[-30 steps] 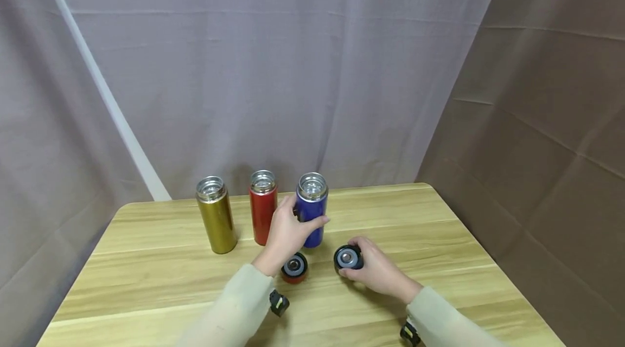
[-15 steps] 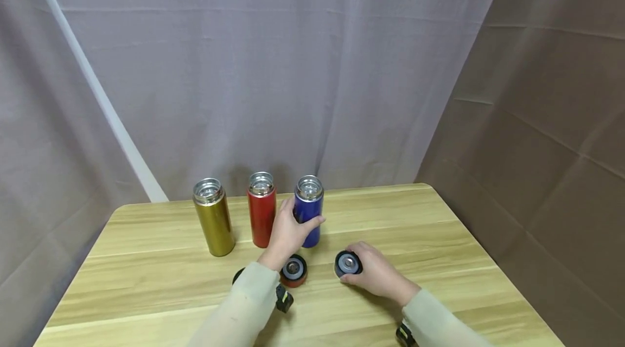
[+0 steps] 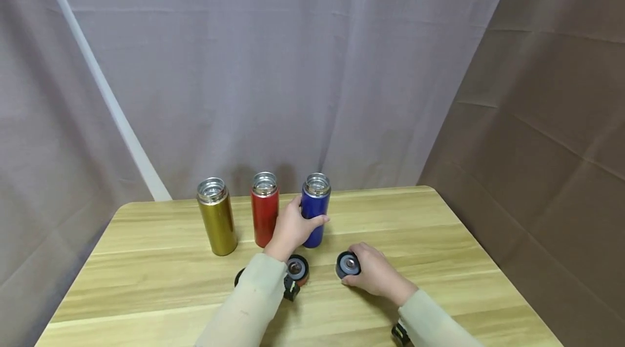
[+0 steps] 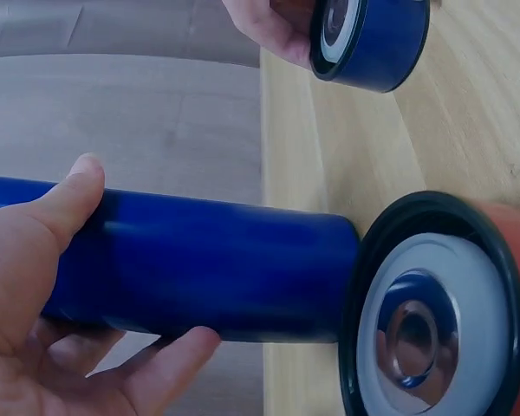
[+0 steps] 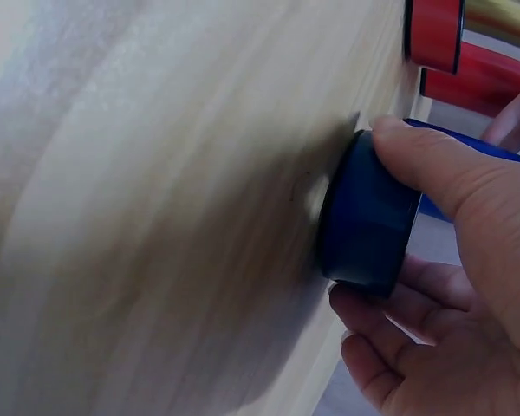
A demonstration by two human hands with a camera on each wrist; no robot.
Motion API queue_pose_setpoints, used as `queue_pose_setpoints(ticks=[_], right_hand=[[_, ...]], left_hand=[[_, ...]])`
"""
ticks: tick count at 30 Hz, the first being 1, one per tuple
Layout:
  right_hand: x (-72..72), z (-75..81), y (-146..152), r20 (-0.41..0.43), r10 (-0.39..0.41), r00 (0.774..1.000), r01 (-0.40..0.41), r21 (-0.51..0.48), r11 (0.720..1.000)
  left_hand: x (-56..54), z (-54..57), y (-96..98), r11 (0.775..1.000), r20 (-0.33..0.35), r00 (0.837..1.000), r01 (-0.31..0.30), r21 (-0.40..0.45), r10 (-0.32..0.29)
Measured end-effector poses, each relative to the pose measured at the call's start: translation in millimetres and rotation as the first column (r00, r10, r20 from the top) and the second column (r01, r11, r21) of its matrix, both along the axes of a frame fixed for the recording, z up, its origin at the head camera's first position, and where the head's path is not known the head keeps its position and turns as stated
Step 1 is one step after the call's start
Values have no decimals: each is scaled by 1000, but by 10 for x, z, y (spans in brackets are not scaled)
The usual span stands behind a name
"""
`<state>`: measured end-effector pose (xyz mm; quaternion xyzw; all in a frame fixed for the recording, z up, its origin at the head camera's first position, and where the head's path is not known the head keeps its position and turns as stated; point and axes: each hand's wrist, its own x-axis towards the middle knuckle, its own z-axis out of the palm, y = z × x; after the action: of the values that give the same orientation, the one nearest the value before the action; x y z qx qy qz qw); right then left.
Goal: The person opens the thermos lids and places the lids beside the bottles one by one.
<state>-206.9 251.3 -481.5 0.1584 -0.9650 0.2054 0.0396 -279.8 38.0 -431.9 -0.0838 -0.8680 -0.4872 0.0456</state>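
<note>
A blue thermos bottle (image 3: 316, 211) without its lid stands at the back of the table. My left hand (image 3: 294, 227) grips its side, thumb across the near face and fingers round the far side, as the left wrist view shows. To the right, my right hand (image 3: 376, 271) holds a blue lid (image 5: 370, 217) by its rim, thumb on one side and fingers on the other. The lid is low at the tabletop with its inner side up. Under my left wrist lies a red lid (image 4: 503, 295), also inner side up and partly hidden by the wrist camera.
A red bottle (image 3: 265, 217) and a gold bottle (image 3: 218, 225) stand open-mouthed to the left of the blue one. The dark edge of another lid (image 3: 238, 276) peeks out beside my left sleeve. Behind the wooden table (image 3: 146, 271) hangs a grey curtain (image 3: 254, 76).
My left forearm has shifted slightly right, covering more of the red lid and uncovering the edge of another lid. Both hands keep their holds; the right has barely moved.
</note>
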Motion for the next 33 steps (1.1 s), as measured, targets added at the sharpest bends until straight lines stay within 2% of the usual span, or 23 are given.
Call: queue_pose_setpoints(ticks=[7, 14, 26, 33], right_hand=[[-4, -31, 9, 35, -46, 998, 46, 7, 999], [-7, 4, -39, 60, -52, 997, 52, 10, 999], [-12, 20, -30, 48, -84, 995, 82, 52, 995], [-63, -13, 31, 6, -23, 1000, 22, 31, 999]], left_hand=[[-60, -89, 54, 1000, -22, 1000, 2, 9, -2], [-100, -127, 47, 999, -27, 999, -34, -12, 34], [-139, -173, 112, 1000, -20, 1000, 8, -5, -8], [-187, -162, 73, 994, 16, 997, 71, 86, -72]])
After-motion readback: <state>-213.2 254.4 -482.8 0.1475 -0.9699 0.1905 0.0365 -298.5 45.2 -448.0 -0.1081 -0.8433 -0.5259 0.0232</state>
